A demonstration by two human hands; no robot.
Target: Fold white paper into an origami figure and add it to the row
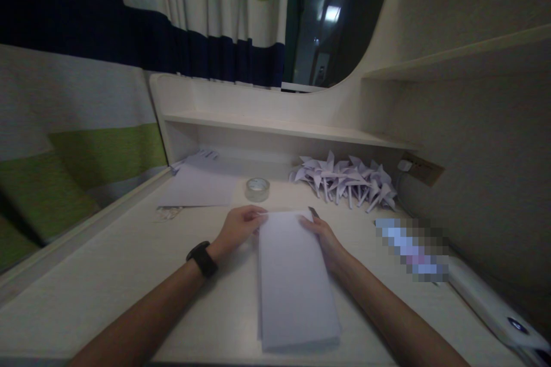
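Note:
Folded white paper (297,281), in more than one layer, lies lengthwise in front of me, its near end close to the desk's front edge. My left hand (241,228), below a black wristwatch (202,258), is closed in a pinch on the far left corner. At the far right corner my right hand (322,235) grips the paper, thumb on top and the other fingers mostly hidden. A dark, narrow pointed piece (314,213) sticks out beside the right fingers; its kind cannot be made out. Just beyond the left hand stands a roll of clear tape (257,189).
White paper pinwheels (348,178) are heaped at the back right. A stack of white sheets (200,180) lies at the back left. On the right are a blurred-out object (411,246) and a long white device (486,298). A shelf (279,126) overhangs the desk's back.

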